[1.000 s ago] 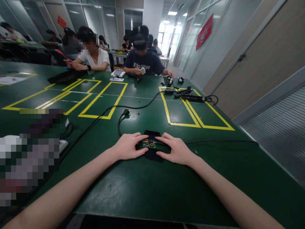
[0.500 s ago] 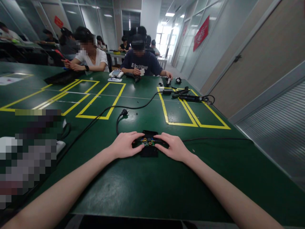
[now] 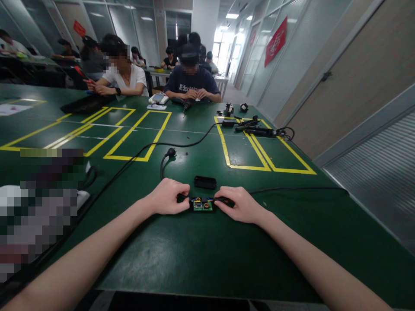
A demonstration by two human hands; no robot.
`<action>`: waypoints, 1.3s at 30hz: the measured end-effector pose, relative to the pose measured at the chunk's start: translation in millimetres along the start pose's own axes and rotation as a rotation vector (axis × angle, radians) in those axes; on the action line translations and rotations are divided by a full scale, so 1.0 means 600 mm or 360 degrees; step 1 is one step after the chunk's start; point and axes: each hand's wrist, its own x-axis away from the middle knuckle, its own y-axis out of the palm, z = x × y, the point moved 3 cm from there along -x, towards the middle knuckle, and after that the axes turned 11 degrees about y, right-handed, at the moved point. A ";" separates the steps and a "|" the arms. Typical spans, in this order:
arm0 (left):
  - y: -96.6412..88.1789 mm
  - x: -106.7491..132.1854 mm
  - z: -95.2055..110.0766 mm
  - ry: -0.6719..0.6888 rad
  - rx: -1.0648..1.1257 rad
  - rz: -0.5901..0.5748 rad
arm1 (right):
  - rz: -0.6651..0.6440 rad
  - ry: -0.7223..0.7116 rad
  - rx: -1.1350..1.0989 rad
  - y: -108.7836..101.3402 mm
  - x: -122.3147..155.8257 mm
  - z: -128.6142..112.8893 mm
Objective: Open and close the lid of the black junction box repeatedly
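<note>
A small green circuit board with copper-wound coils and coloured wires lies between my hands. It covers the spot of the near black case half, whose edge shows only as a thin dark border. My left hand is closed on the black cable at the board's left end; most of that cable is hidden by the fingers. On the other side, my right hand pinches the black power cable near the board's right end. Just beyond the board, a black case half rests with its hollow side up, touched by neither hand.
A black plug stands beyond my left hand. A long cable crosses the green table, marked with yellow tape. Black tools and an adapter lie farther right. Across the table, a co-worker's hands hold a small pale piece.
The circuit board has come towards me, from between the two case halves to over the near one. My fingers have closed in around the cables. The co-worker's hands have come together.
</note>
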 end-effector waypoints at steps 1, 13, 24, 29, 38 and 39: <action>0.002 -0.001 -0.002 -0.0040 -0.0021 -0.0015 | 0.0011 0.0022 -0.0002 0.001 -0.001 0.002; 0.006 -0.002 0.000 -0.0115 0.0008 0.0136 | 0.0107 0.0001 0.0012 -0.001 -0.004 0.018; 0.019 0.003 -0.005 -0.0097 0.0303 0.0211 | 0.0012 -0.0029 -0.0001 -0.003 -0.003 0.020; 0.014 0.002 -0.004 -0.0026 0.0290 0.0215 | 0.0022 -0.0133 0.0107 -0.001 -0.004 0.024; 0.017 0.003 -0.005 0.0010 0.0331 0.0202 | 0.0066 -0.0252 0.0205 -0.001 -0.004 0.028; 0.017 0.003 -0.005 0.0020 0.0322 0.0202 | 0.0068 -0.0256 0.0222 -0.001 -0.004 0.028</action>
